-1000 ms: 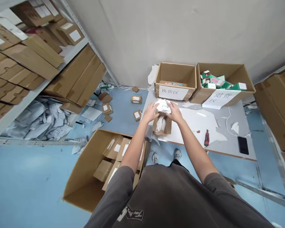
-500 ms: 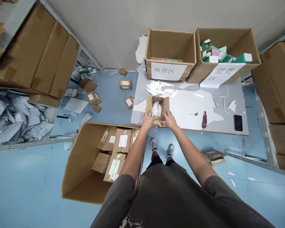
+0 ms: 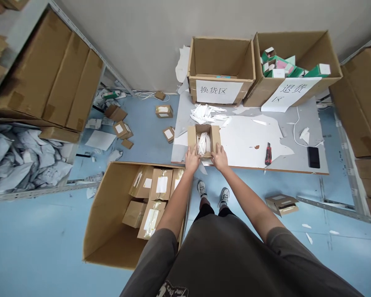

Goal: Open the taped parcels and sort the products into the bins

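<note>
A small open cardboard box (image 3: 215,134) sits at the front edge of the table, its side flaps folded outward. Inside lies a white paper-wrapped item (image 3: 204,143) whose contents are hidden. My left hand (image 3: 193,160) grips the near left corner of the box, fingers curled over the flap. At the near right corner, my right hand (image 3: 220,158) holds the other side in the same way. Behind the box is a heap of crumpled white paper (image 3: 205,113). A red and black utility knife (image 3: 268,154) rests on the table to the right.
Two large cartons with paper signs, a left one (image 3: 190,88) and a right one (image 3: 312,93), stand at the table's back. A phone (image 3: 313,157) lies at the right. Below left, a big carton (image 3: 95,231) contains several taped parcels. Shelves flank both sides.
My fingers have shifted outward to the near corners of the box. Its side flaps now spread wider, and the wrapped item inside shows more plainly. The whole view has moved slightly.
</note>
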A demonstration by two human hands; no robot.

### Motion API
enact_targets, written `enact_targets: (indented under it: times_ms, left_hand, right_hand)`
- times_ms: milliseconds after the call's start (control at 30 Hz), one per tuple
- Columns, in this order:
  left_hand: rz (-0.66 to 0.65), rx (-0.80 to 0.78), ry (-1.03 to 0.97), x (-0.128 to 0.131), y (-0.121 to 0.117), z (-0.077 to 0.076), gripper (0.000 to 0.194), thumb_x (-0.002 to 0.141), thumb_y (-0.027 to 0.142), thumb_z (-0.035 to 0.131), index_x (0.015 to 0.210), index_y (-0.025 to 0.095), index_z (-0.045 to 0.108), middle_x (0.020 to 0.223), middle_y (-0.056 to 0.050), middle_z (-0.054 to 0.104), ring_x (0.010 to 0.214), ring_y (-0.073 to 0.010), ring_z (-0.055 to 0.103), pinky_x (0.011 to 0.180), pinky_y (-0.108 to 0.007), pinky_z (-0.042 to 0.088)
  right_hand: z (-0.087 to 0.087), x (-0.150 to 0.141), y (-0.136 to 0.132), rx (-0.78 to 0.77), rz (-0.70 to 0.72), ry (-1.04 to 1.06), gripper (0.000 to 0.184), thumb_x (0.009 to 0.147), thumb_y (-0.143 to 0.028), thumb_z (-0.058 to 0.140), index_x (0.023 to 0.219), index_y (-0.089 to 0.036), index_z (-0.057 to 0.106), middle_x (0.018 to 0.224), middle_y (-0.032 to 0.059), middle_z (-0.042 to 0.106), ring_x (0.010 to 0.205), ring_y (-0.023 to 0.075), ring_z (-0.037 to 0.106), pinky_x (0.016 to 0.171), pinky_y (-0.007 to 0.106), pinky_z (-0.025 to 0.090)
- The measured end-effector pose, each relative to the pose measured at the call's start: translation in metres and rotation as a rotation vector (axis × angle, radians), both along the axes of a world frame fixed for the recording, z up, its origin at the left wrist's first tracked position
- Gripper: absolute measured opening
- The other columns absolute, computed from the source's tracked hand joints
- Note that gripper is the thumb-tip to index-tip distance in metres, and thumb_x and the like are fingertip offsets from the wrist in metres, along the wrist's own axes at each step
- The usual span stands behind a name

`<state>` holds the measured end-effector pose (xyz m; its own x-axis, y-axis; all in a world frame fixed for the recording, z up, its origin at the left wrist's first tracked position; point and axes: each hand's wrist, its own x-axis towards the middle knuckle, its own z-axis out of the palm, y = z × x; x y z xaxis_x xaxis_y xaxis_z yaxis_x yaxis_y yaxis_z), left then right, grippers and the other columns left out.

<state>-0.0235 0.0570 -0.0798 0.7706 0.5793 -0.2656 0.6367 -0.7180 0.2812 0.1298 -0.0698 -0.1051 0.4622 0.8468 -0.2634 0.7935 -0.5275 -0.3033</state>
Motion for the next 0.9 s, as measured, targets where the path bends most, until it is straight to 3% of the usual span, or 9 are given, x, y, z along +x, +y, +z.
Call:
enact_targets:
  times_ms: [233, 500, 700, 900]
  left_hand:
    - [-0.097, 0.07, -0.063, 0.032, -0.004, 0.031, 0.025, 0.098, 0.021, 0.063, 0.112, 0.027, 0.084, 0.182, 0.002, 0.027, 0.167, -0.0406, 0.02, 0.124, -0.058, 0.04]
    - [-0.262, 0.163, -0.165, 0.098, -0.056, 0.073, 0.026, 0.099, 0.021, 0.063, 0.113, 0.025, 0.084, 0.181, -0.001, 0.03, 0.166, -0.0424, 0.023, 0.122, -0.059, 0.042]
    - [-0.496, 0.185, -0.244, 0.177, -0.126, 0.102, 0.026, 0.099, 0.021, 0.063, 0.113, 0.025, 0.084, 0.181, -0.001, 0.031, 0.166, -0.0425, 0.024, 0.12, -0.058, 0.044]
    - [-0.729, 0.163, -0.318, 0.266, -0.247, 0.124, 0.026, 0.099, 0.022, 0.064, 0.115, 0.027, 0.084, 0.179, -0.002, 0.033, 0.166, -0.0421, 0.024, 0.12, -0.058, 0.044]
  right_hand:
    - [0.04, 0.02, -0.022, 0.102, -0.071, -0.099, 0.026, 0.095, -0.022, 0.069, 0.119, -0.017, 0.077, 0.182, 0.0134, 0.023, 0.16, 0.0449, 0.032, 0.121, 0.06, 0.04]
    - [0.077, 0.067, -0.094, 0.2, -0.23, -0.169, 0.024, 0.093, -0.02, 0.07, 0.116, -0.017, 0.077, 0.181, 0.0166, 0.024, 0.159, 0.0464, 0.034, 0.119, 0.063, 0.041]
    - [0.103, 0.108, -0.191, 0.241, -0.46, -0.247, 0.022, 0.092, -0.022, 0.071, 0.113, -0.018, 0.077, 0.182, 0.014, 0.02, 0.162, 0.0465, 0.029, 0.122, 0.066, 0.036]
    - [0.122, 0.15, -0.327, 0.215, -0.694, -0.346, 0.025, 0.092, -0.024, 0.072, 0.116, -0.019, 0.076, 0.183, 0.013, 0.018, 0.162, 0.0461, 0.028, 0.122, 0.066, 0.037]
